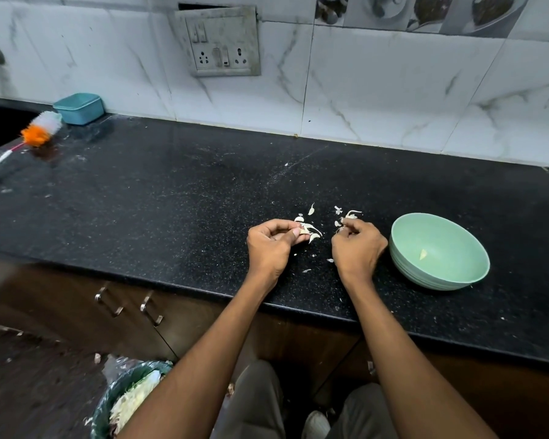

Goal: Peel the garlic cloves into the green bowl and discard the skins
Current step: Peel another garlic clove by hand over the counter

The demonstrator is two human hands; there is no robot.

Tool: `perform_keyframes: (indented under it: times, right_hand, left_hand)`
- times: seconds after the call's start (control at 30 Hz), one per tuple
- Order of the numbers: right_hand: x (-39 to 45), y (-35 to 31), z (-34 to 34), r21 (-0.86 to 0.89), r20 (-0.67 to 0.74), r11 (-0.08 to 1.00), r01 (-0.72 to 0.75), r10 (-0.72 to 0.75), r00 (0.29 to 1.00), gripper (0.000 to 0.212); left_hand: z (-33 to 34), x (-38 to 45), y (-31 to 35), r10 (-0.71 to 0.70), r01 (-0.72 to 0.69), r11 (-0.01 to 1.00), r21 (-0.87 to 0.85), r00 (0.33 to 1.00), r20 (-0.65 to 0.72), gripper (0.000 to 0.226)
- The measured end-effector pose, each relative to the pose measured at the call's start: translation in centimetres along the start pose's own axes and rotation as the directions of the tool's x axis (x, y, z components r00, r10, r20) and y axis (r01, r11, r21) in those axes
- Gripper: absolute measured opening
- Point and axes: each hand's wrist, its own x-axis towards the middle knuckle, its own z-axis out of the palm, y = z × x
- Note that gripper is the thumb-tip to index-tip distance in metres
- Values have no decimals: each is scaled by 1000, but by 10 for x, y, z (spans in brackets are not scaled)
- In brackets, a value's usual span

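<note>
Surface of black stone carries the green bowl at three o'clock of both hands, one peeled piece inside. Left hand has a narrow grip pinching a garlic clove; right hand pinches papery skins. Cloves look light, firm, slippery once bare; best held at the ends

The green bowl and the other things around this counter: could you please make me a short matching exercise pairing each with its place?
Things:
1. green bowl
2. teal box
3. bin
4. duster

Places:
A. on the floor, below the left arm
B. against the wall tiles, far left
C. right of the right hand
D. lying in front of the teal box

Pairs: 1-C, 2-B, 3-A, 4-D
</note>
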Motion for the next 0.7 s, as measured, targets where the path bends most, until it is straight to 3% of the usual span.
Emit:
perform_keyframes:
  times: [0.17,0.27,0.33,0.43,0.53,0.7]
  right_hand:
    - [-3,-5,-4,42,16,999,18,-19,1000,4]
    - [-4,-5,-2,52,-25,998,32,-31,999,32]
    - [-2,-1,1,30,-37,999,39,-38,999,37]
    - [-1,-1,1,4,-42,1000,26,-26,999,28]
    - [-3,-5,-1,-28,-21,999,39,-40,999,6]
    - [-2,-2,-2,-39,48,997,66,-64,997,50]
  left_hand:
    - [0,1,-1,0,0,1000,14,1000,3,6]
    - [0,0,-2,-7,7,1000,15,1000,7,5]
    - [0,0,-2,-8,8,1000,14,1000,6,5]
    - [0,1,-2,-8,8,1000,17,1000,10,4]
    - [0,0,-2,-10,10,1000,9,1000,8,4]
    - [1,0,-1,-11,11,1000,2,1000,9,6]
